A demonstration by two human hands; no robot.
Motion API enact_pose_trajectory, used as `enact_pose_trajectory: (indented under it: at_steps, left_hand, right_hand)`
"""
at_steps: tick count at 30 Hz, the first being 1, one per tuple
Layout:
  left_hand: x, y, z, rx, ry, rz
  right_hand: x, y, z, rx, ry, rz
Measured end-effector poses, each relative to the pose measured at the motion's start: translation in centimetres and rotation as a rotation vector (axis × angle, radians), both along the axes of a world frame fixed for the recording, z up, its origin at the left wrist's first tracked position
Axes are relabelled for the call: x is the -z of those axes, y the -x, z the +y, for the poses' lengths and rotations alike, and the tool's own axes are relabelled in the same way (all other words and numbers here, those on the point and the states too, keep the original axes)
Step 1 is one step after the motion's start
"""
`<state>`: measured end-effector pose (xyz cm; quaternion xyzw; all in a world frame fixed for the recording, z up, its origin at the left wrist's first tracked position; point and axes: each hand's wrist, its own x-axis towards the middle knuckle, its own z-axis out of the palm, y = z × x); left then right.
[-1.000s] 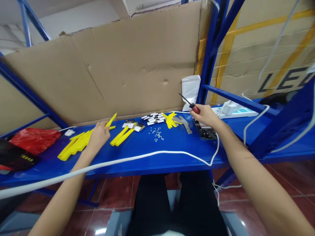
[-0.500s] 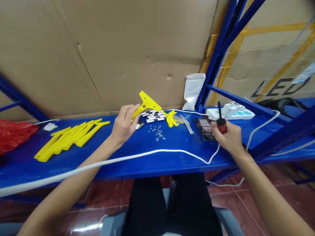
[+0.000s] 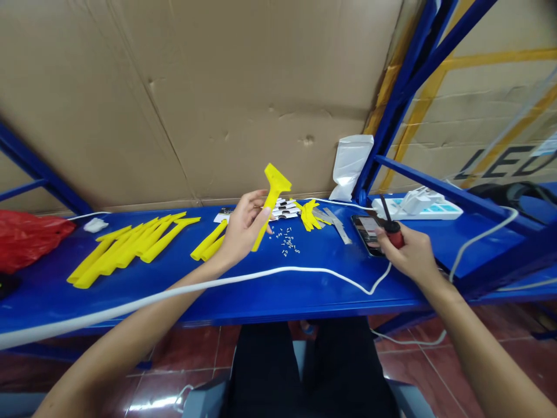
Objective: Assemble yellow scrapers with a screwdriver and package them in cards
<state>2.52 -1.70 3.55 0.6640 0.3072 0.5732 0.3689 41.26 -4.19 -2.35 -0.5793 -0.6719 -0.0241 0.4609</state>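
A thick white cable [image 3: 278, 270] crosses the front of the blue metal shelf [image 3: 278, 302]. The person's right hand [image 3: 411, 252] has its fingers wrapped around a screwdriver with a red-and-black handle [image 3: 395, 235], shaft pointing up, beside a flat dark phone [image 3: 368, 229]. The left hand [image 3: 244, 229] grips a yellow T-shaped plastic handle [image 3: 272, 197] between thumb and fingers, raised over the shelf, wide head upward. Tiny loose metal parts [image 3: 287, 242] lie scattered to its right. Farther back are thin yellow plastic strips [image 3: 310, 216]; behind everything stands brown cardboard [image 3: 261, 87].
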Motion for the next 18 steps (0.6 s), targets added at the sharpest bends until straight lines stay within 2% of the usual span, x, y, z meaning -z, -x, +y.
enact_pose_trajectory:
  at_steps: [2,5,13,18]
  left_hand:
    - [-0.2,-0.6,0.3,0.137,0.190,-0.147]
    - [-0.1,-1.3,0.8,0.208,0.385,-0.275]
    - [1.5,-1.4,-0.1,0.276,0.746,-0.400]
    - [2.5,-1.6,-1.2,0.317,0.844,-0.430]
  right_hand:
    - [0.0,0.0,0.0,0.001,0.007,0.013]
    - [-0.1,0.0,-0.1,-0.008,0.018,0.024]
    - [-0.8,0.0,0.0,0.065,-0.008,0.094]
    - [-2.4,1.2,2.5,0.021,0.108,0.108]
